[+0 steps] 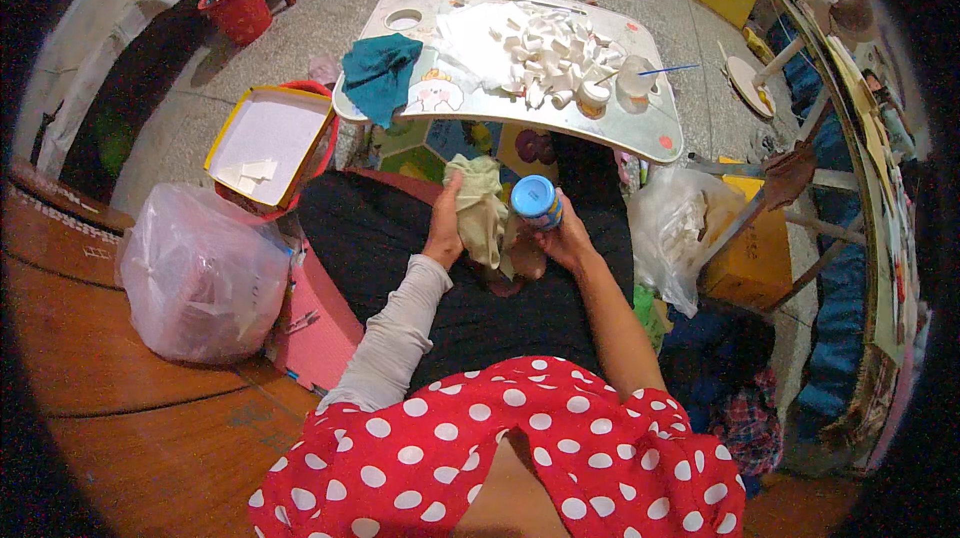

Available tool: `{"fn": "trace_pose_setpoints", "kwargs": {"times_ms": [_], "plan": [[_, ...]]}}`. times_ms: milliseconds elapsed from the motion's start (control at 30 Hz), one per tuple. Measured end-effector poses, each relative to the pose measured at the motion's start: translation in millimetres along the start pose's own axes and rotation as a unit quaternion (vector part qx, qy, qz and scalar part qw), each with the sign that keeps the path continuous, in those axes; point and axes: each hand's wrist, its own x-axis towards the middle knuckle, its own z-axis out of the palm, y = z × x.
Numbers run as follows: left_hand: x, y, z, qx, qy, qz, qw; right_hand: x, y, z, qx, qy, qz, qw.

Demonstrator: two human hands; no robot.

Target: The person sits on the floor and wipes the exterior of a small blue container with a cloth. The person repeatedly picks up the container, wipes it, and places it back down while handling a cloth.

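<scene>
In the head view my left hand grips a crumpled pale green cloth above my lap. My right hand holds a small jar with a light blue end facing the camera, just right of the cloth. Beyond both hands stands a low white folding table. Many small white pieces lie heaped on it, beside white paper. An open jar and a clear cup with a blue-handled brush stand at its right. A teal cloth hangs over the left edge.
A shallow yellow-rimmed box with a few white pieces rests on a red basket at the left. Nearby are a filled plastic bag and a red bin. Another plastic bag, a cardboard box and a metal-legged table stand right.
</scene>
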Motion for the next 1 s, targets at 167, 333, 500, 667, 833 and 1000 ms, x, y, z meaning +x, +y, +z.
{"fn": "trace_pose_setpoints", "kwargs": {"times_ms": [167, 333, 500, 667, 833, 1000], "plan": [[-13.2, 1.4, 10.7, 0.107, -0.083, 0.079, 0.988, 13.4, 12.9, -10.2, -0.093, 0.003, 0.004, 0.996], [-15.7, -19.0, 20.4, 0.509, -0.083, 0.198, 0.834, 19.9, 22.2, -9.7, -0.181, 0.003, -0.009, 0.983], [-4.5, -15.0, 17.8, 0.395, -0.024, 0.125, 0.91, 35.5, 36.3, -19.4, -0.208, 0.004, -0.092, 0.974], [4.7, -10.6, 5.9, 0.309, -0.03, 0.042, 0.95, 22.0, 26.8, -15.2, -0.251, -0.016, -0.076, 0.965], [-5.4, -3.6, 16.6, 0.178, -0.082, -0.027, 0.98, 9.3, 17.1, -10.0, -0.136, -0.031, -0.017, 0.99], [-10.0, -7.8, 6.7, 0.183, -0.083, -0.063, 0.978, 10.3, 14.9, -7.2, -0.111, 0.027, -0.012, 0.993]]}}
